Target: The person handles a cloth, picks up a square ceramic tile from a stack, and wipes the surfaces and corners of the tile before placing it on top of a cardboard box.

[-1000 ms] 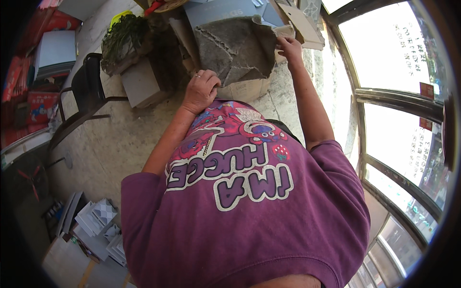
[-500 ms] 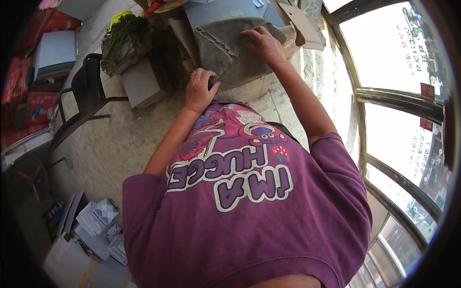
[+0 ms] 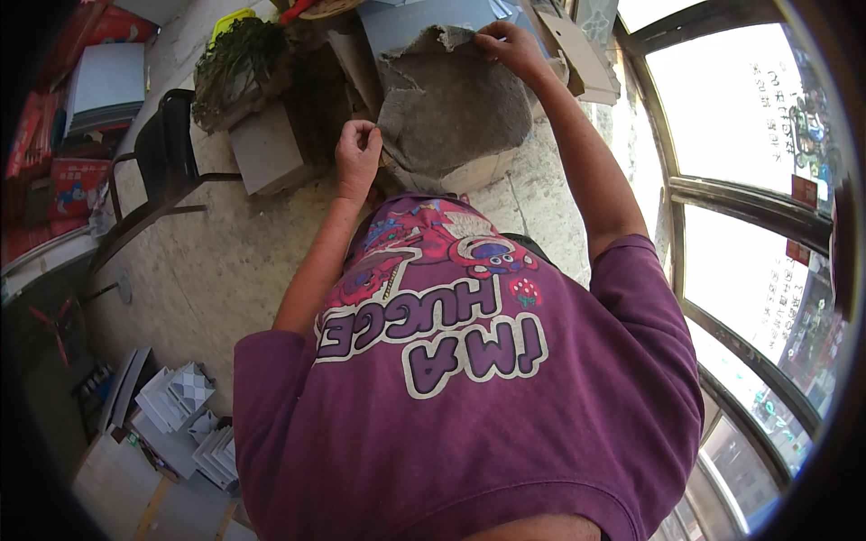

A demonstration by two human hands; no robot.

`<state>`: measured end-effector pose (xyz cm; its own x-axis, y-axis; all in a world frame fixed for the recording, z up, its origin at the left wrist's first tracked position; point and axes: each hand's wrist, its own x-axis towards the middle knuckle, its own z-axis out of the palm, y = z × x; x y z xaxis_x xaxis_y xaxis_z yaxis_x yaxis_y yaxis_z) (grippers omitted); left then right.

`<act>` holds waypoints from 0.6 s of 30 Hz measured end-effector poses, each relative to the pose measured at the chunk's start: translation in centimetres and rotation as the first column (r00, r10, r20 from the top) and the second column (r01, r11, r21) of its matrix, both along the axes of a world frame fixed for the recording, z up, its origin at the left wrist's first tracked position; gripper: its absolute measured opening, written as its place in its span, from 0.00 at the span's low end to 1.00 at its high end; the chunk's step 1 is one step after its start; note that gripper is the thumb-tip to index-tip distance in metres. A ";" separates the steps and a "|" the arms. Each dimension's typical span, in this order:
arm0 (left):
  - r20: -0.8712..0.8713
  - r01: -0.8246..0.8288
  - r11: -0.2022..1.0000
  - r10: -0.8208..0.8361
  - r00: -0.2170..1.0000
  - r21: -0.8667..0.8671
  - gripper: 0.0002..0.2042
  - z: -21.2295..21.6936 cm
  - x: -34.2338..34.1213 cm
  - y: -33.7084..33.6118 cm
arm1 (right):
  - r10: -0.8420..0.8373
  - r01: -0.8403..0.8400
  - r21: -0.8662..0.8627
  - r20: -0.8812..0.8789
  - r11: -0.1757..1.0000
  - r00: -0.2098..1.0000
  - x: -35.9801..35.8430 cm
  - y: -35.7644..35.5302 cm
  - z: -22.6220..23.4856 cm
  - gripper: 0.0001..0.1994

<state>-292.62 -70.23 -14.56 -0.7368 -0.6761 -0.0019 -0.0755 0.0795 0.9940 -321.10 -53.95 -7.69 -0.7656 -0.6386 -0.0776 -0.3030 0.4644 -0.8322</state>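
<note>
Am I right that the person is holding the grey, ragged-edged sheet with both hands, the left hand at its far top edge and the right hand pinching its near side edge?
Not quite: the hands are swapped. In the head view, the right hand grips the far top edge of the grey sheet, and the left hand pinches its near side edge.

Red printed boxes stack at the floor's left edge; small red signs stick on the right window; flat cardboard lies near the top.

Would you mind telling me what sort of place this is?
Probably a cluttered storeroom or workshop corner by big windows: cardboard pieces, stacked white packaging and a grey felt-like sheet lie about.
</note>
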 end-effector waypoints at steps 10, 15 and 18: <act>0.135 -0.106 0.935 0.063 0.989 0.339 0.06 1.2 -3.9 -3.1 | -0.227 0.290 -0.265 0.244 0.920 0.943 -10.9 -1.4 -4.1 0.16; 0.195 -0.284 0.701 0.207 0.959 0.653 0.09 0.5 -3.4 -2.4 | -0.271 0.265 -0.272 0.013 0.925 0.962 -7.1 1.8 -5.4 0.20; 0.187 -0.299 0.659 0.236 0.954 0.691 0.10 -0.1 -2.2 -2.6 | -0.259 0.259 -0.101 0.018 0.960 0.966 -3.8 5.3 -5.0 0.18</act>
